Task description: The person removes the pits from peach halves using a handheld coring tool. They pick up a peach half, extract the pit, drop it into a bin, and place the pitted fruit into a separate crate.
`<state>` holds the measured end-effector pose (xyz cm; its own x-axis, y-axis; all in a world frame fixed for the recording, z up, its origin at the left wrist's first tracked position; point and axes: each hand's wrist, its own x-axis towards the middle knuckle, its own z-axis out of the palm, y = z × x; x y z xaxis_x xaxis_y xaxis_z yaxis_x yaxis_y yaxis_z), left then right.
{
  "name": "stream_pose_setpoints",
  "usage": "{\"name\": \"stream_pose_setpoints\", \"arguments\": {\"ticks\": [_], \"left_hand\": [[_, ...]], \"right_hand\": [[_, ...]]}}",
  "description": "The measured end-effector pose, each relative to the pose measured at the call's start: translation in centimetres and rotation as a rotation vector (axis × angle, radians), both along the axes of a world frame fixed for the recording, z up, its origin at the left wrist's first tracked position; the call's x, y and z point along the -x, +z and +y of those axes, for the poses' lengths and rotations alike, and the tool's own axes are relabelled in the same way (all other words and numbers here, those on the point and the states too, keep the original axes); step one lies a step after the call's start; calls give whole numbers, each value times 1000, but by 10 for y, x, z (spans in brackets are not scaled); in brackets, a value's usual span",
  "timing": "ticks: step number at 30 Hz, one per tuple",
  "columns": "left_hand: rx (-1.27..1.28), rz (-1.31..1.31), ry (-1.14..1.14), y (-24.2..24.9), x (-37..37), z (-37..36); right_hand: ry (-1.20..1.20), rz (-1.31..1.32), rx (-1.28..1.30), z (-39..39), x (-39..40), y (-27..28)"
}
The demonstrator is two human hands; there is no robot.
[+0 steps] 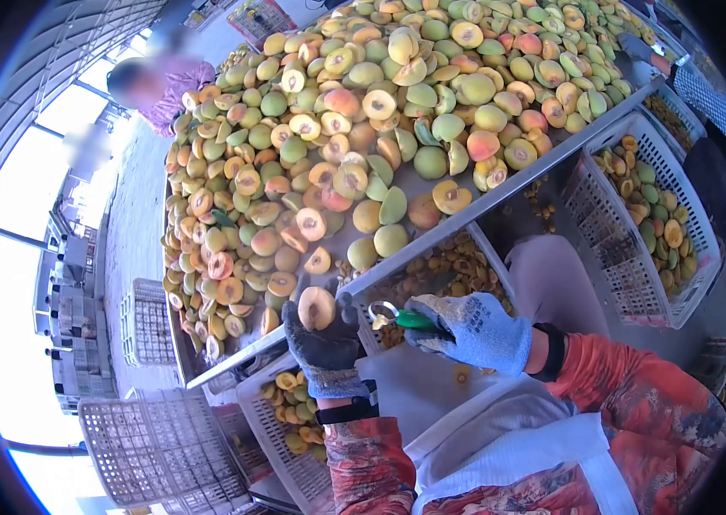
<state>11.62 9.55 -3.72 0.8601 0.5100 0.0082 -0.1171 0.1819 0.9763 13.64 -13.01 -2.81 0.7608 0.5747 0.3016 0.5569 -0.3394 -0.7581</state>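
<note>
My left hand (327, 350), in a dark-coated blue work glove, is closed around a peach half (317, 307), its cut face with the brown hollow turned up. My right hand (479, 333), gloved in light blue and grey, grips the green handle of a pitting tool (417, 320). The tool's metal ring points left, apart from the peach half, with a bit of pale flesh clinging to it. Both hands are over the near edge of a metal table (432, 238) heaped with whole and halved peaches (350, 180).
Below the table edge, a crate (487, 245) holds small brown pieces, probably pits. Peach halves fill white crates at the right (698, 232) and below my left hand (251, 403). Stacked crates (157, 446) stand lower left. Another person (178, 86) is across the table; a gloved hand (638, 47) shows upper right.
</note>
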Motion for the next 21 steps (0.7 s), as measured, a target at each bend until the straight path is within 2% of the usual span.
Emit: {"name": "stream_pose_setpoints", "arguments": {"ticks": [1, 2, 3, 5, 9, 11, 13, 16, 18, 19, 20, 21], "left_hand": [[505, -10, -50, 26, 13, -19], [330, -2, -102, -4, 24, -7], [474, -30, -118, 17, 31, -24], [271, -20, -38, 39, 48, -42], [320, -88, -80, 46, 71, -45], [183, -97, 22, 49, 75, -48], [167, -108, 10, 55, 83, -51], [191, -66, 42, 68, 91, -60], [-71, -68, 92, 66, 93, -60], [-75, -70, 97, 66, 95, -61], [-475, -35, 140, 65, 98, -62], [-874, 6, 179, 63, 102, -62]], "right_hand": [[15, 1, 11, 6, 6, 7], [51, -60, 63, 12, 11, 13], [85, -123, 113, 16, 17, 18], [107, -169, 148, 20, 30, 25], [-3, -388, 61, 25, 51, 31], [-23, -445, 44, 24, 59, 38], [-55, -540, 174, 22, 65, 44], [-55, -619, 98, 19, 67, 42], [-10, -565, 146, 16, 72, 45], [32, -507, 196, 15, 74, 47], [35, -506, 190, 14, 76, 48], [98, -346, 225, 13, 78, 49]]}}
